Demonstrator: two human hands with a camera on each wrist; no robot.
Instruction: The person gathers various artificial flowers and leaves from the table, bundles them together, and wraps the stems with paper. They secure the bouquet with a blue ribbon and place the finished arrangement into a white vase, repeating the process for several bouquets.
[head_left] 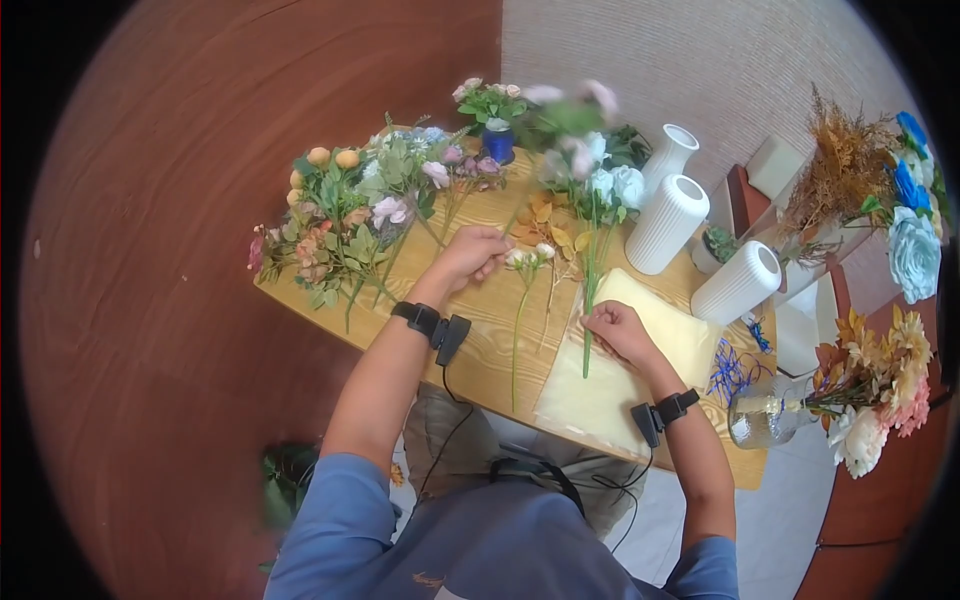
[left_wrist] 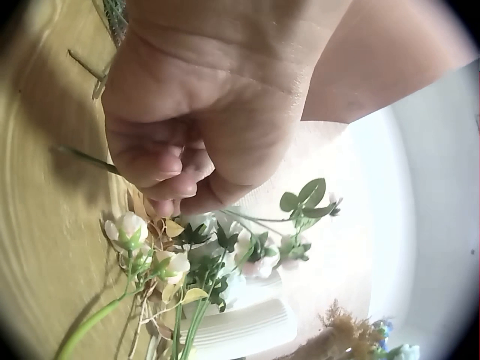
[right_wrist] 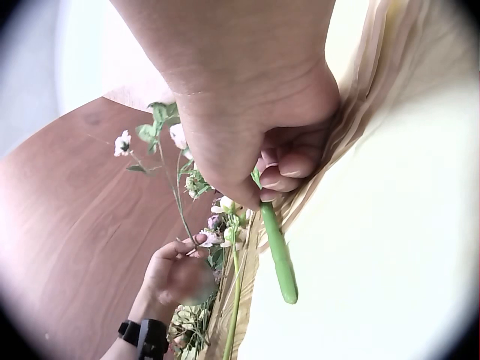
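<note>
My left hand (head_left: 470,255) pinches a thin stem between thumb and fingers; in the right wrist view the stem rises from this hand (right_wrist: 176,277) to small pale flowers (right_wrist: 122,142). In the head view its pinkish blooms (head_left: 575,115) are blurred. My right hand (head_left: 620,332) grips several green stems (head_left: 592,265) near their lower part, with pale blue flowers (head_left: 625,186) at the top. One thick green stem end (right_wrist: 281,262) sticks out below the right fingers. Between the hands, a stem with small white flowers (head_left: 530,257) lies on the wooden table (head_left: 480,355).
Mixed artificial flowers (head_left: 345,225) lie along the table's left side. White ribbed vases (head_left: 668,225) stand at the right, near cream wrapping sheets (head_left: 655,320), blue ribbon (head_left: 735,368) and a glass vase (head_left: 765,412) with flowers. A blue spool (head_left: 497,143) sits at the back.
</note>
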